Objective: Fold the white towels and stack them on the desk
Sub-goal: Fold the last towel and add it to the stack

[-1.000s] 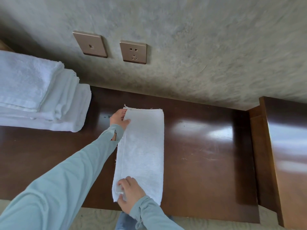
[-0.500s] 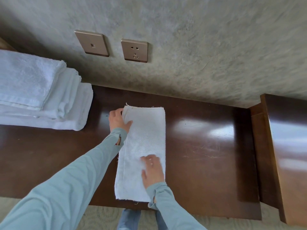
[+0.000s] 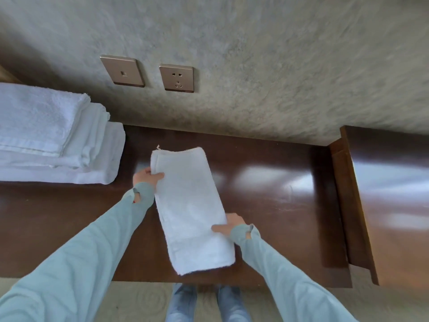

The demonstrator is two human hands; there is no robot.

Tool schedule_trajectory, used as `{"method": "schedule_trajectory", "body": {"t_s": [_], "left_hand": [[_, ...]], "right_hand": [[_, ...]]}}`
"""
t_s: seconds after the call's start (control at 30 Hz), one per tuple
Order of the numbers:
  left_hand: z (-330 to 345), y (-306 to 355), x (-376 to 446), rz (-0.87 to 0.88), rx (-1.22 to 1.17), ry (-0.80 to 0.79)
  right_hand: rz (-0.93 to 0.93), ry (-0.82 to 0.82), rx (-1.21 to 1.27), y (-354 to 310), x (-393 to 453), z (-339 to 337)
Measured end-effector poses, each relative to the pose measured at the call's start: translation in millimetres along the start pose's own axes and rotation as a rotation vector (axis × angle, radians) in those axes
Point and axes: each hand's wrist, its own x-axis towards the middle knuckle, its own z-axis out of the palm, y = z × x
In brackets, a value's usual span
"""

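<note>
We have the folded white towel (image 3: 192,210) lying lengthwise in the middle of the dark wooden desk (image 3: 278,194), our left hand (image 3: 146,177) pinching its edge at ten o'clock and our right hand (image 3: 229,225) gripping its edge at four o'clock. At nine o'clock sits the stack of folded towels (image 3: 53,135), and on the wall at twelve o'clock are two sockets (image 3: 177,78)

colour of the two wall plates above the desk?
Both square wall plates are a brushed bronze-gold metallic tone, against the mottled grey wall. Head view, the only one.
</note>
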Motion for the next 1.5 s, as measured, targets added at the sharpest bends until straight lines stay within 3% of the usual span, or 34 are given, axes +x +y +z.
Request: {"method": "schedule_trajectory", "body": {"t_s": [0.2, 0.27, 0.37, 0.43, 0.57, 0.73, 0.97, 1.1, 1.3, 1.4, 1.5], "left_hand": [[-40, -32, -4, -0.271, -0.280, -0.115], [-46, -50, -16, -0.349, -0.149, -0.162], [-47, -69, -26, -0.332, 0.339, -0.198], [-44, -67, -28, -0.239, 0.489, -0.135], [-29, -49, -17, -0.094, 0.338, -0.025], [-9, -33, -17, -0.079, 0.326, -0.014], [-6, -43, -20, -0.013, 0.327, 0.116], [-6, -53, -27, -0.097, 0.390, 0.008], [-7, -56, -32, 0.001, 0.494, 0.000], [-13, -47, -41, 0.081, 0.488, 0.047], [-27, -26, -55, 0.178, 0.447, 0.105]], "right_hand": [[-0.169, 0.251, 0.167, 6, 12, -96], [-0.221, 0.416, 0.265, 14, 22, -113], [-0.185, 0.612, 0.415, 27, 37, -108], [-0.093, 0.583, 0.340, 34, 42, -93], [0.033, 0.470, 0.279, 41, 44, -58], [0.211, 0.353, 0.269, 21, 36, -46], [0.099, 0.473, 0.335, 42, 30, -44], [0.106, 0.414, 0.338, 49, 28, -40], [0.135, 0.302, 0.298, 30, 35, -52], [0.025, 0.355, 0.275, 17, 27, -61], [-0.201, 0.398, 0.246, -1, 11, -73]]}}
